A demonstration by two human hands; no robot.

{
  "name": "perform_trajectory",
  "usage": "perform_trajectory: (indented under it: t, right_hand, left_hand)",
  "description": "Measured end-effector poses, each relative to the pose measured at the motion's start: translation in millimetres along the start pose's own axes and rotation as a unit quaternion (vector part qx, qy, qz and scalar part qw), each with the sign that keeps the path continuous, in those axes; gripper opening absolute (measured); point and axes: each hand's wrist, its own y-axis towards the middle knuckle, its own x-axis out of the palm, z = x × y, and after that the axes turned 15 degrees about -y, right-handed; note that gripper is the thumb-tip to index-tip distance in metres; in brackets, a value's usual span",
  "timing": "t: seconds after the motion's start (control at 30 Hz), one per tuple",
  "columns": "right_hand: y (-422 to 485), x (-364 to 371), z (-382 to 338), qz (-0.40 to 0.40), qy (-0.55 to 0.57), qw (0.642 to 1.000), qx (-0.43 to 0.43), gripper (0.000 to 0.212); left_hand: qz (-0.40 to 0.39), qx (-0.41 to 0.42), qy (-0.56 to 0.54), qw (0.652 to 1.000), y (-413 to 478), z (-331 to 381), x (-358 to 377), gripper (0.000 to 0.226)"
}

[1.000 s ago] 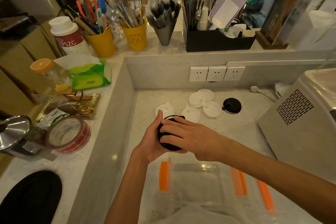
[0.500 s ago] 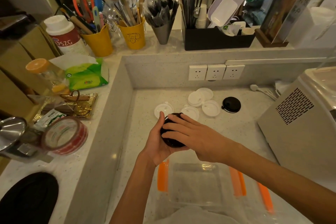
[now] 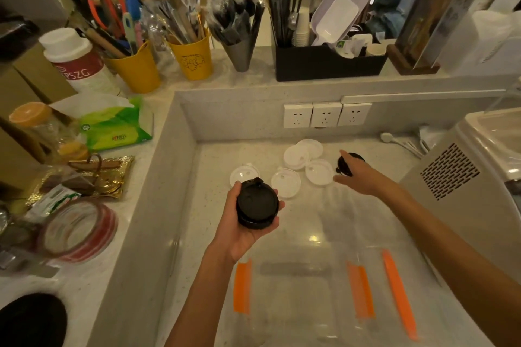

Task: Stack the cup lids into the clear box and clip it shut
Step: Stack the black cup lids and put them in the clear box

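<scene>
A white-capped jar (image 3: 77, 62) on the raised ledge carries a red band reading "PSZG" (the first letter is cut off by the curve). Beside it, two yellow buckets (image 3: 135, 69) hold scissors, brushes and sticks, and a black organiser (image 3: 328, 62) holds straws, small paper cups and a white scoop. A green tissue pack (image 3: 117, 128) bears a small logo too blurred to read.

On the lower tabletop (image 3: 203, 234), the clear box (image 3: 298, 290) sits nearest the camera with its orange clips (image 3: 242, 286) flipped outward; it looks empty, though its clear walls are hard to make out.

The left hand (image 3: 248, 222) is palm-up, its grip curled around a stack of black lids (image 3: 256, 204) held above the tabletop, just beyond the box. The right hand (image 3: 359, 176) reaches forward, arm extended, thumb and fingers narrowing onto a single black lid (image 3: 352, 162) lying on the tabletop; whether they have it pinched I cannot tell. Five white lids (image 3: 303, 160) lie between the two hands.
</scene>
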Motion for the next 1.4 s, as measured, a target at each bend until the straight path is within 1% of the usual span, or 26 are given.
perform_trajectory:
  t: [0.07,0.1,0.13,0.23,0.3,0.4,0.57,0.63,0.7,0.77,0.8,0.83,0.9,0.97,1.03,1.13,1.2,1.27,1.33,1.4]
  right_hand:
    - [28.5,0.9,22.2,-0.032,-0.026,0.999,0.02,0.069]
    - [39.6,0.9,30.6,-0.037,-0.031,0.999,0.024,0.063]
    - [49.7,0.5,37.6,-0.043,-0.032,0.998,0.031,0.063]
    - [75.3,-4.2,53.2,-0.061,-0.054,0.995,0.052,0.088]
    - [92.5,-4.7,60.1,-0.071,-0.074,0.993,0.051,0.098]
    - [115.2,-2.0,62.7,-0.085,-0.117,0.988,0.052,0.101]
    - [128.6,12.7,64.0,-0.129,-0.142,0.979,0.073,0.095]
    - [121.3,26.3,64.5,-0.123,-0.119,0.982,0.079,0.087]
    - [110.0,37.9,64.9,-0.085,-0.093,0.988,0.086,0.079]
    - [96.5,40.6,63.8,-0.076,-0.074,0.989,0.105,0.079]
    - [88.9,38.8,62.2,-0.084,-0.054,0.988,0.12,0.081]
    - [80.5,35.5,59.9,-0.09,-0.023,0.986,0.138,0.084]
    - [58.3,25.8,49.7,-0.088,0.075,0.981,0.155,0.085]
    - [27.0,14.3,29.4,-0.076,0.189,0.971,0.123,0.078]
    - [-11.2,4.1,1.7,-0.076,0.265,0.958,0.083,0.071]
    - [-59.6,-1.4,-37.4,-0.08,0.316,0.943,0.06,0.085]
    - [-83.0,1.0,-57.6,-0.083,0.354,0.93,0.058,0.085]
    - [-98.7,5.3,-72.8,-0.085,0.369,0.924,0.045,0.082]
    - [-109.1,10.5,-85.0,-0.088,0.378,0.921,0.043,0.084]
    - [-116.1,15.3,-94.3,-0.097,0.388,0.915,0.05,0.086]
  left_hand:
    - [0.008,0.007,-0.004,1.0,5.2,1.7,3.1,0.088]
    - [0.01,0.011,-0.005,1.0,8.0,1.8,4.0,0.09]
    - [0.011,0.015,-0.005,1.0,11.8,2.1,5.3,0.089]
    - [0.017,0.03,0.0,0.999,23.5,3.0,10.5,0.08]
    - [0.021,0.044,0.008,0.999,31.0,2.9,11.9,0.069]
    - [0.026,0.053,0.001,0.998,40.4,3.9,8.6,0.056]
    - [0.062,0.055,0.017,0.996,53.0,7.4,-3.6,0.052]
    - [0.076,0.052,0.036,0.995,57.1,7.6,-7.9,0.055]
    - [0.079,0.051,0.056,0.994,59.6,6.9,-6.1,0.068]
    - [0.075,0.048,0.066,0.994,62.2,4.0,-1.6,0.086]
    - [0.073,0.05,0.066,0.994,63.4,1.9,0.6,0.088]
    - [0.075,0.056,0.065,0.993,64.3,-0.5,2.8,0.084]
    - [0.082,0.074,0.072,0.991,65.2,-5.3,7.2,0.073]
    - [0.077,0.087,0.092,0.989,64.7,-11.6,13.1,0.068]
    - [0.069,0.093,0.121,0.986,60.6,-20.8,20.8,0.065]
    - [0.055,0.11,0.182,0.976,51.0,-35.0,28.7,0.064]
    - [0.025,0.133,0.246,0.96,42.2,-43.1,29.2,0.067]
    - [-0.004,0.149,0.31,0.939,30.1,-48.3,30.9,0.059]
    - [-0.024,0.157,0.362,0.918,19.0,-50.5,30.8,0.05]
    - [-0.038,0.165,0.391,0.905,11.3,-51.7,28.2,0.049]
